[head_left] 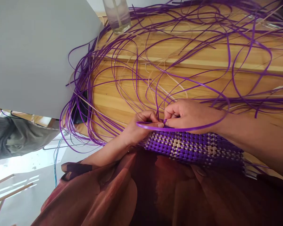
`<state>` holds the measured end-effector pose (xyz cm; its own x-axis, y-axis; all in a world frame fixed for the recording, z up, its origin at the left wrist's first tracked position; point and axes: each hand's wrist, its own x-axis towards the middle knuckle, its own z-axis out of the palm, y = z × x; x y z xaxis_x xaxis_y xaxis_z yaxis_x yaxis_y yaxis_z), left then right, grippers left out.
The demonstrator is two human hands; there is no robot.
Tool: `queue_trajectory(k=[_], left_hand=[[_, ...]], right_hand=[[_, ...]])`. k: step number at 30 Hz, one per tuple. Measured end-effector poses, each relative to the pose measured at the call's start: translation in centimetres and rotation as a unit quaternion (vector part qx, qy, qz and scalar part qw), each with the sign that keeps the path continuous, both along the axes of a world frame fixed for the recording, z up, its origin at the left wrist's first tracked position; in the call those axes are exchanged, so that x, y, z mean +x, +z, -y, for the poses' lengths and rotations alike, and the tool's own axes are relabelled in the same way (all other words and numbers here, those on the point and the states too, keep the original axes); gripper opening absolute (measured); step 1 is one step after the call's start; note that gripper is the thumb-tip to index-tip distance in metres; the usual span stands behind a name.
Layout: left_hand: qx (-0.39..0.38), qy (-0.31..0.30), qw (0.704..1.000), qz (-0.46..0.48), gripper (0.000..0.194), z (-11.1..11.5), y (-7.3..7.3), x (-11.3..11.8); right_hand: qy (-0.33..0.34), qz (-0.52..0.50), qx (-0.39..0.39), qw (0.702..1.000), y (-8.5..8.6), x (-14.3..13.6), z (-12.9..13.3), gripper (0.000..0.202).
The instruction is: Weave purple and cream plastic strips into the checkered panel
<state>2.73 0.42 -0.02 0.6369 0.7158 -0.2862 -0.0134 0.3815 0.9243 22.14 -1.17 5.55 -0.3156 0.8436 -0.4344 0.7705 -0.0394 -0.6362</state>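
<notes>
A woven piece (193, 146) in purple with cream patterned spots lies at the table's near edge, against the brown clothing. Along its far edge my left hand (145, 125) is closed in a pinch on a purple strip (191, 129). My right hand (186, 116) is closed too, its thumb and forefinger pinching a purple strip beside the left fingertips. The strip loops in front of both hands and curves back over the right wrist. Exactly where its ends run between the fingers is hidden.
Long purple and cream strips (136, 66) sprawl over the wooden table (108, 100) and hang off its left end. A clear container (118, 15) stands at the far left edge. A grey panel (37, 56) and another person's clothed leg (25, 135) are at the left.
</notes>
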Motion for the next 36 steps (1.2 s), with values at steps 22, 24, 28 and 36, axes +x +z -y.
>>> queue_trajectory(k=[22,24,28,36], left_hand=[[0.037,0.045,0.997,-0.044,0.032,0.5,0.0,0.4],[0.022,0.049,0.998,-0.036,0.034,0.6,0.2,0.5],[0.012,0.051,0.998,-0.032,0.035,0.7,0.1,0.5],[0.026,0.046,0.999,0.008,0.032,0.6,-0.6,0.4]], right_hand=[[0.010,0.113,0.447,0.887,-3.3,-0.4,6.9,0.012],[0.003,0.117,0.456,0.882,-3.6,-0.9,6.5,0.014],[-0.034,0.083,0.449,0.889,-3.6,-1.6,6.2,0.011],[-0.111,-0.036,0.187,0.975,-1.9,-1.8,7.4,0.015]])
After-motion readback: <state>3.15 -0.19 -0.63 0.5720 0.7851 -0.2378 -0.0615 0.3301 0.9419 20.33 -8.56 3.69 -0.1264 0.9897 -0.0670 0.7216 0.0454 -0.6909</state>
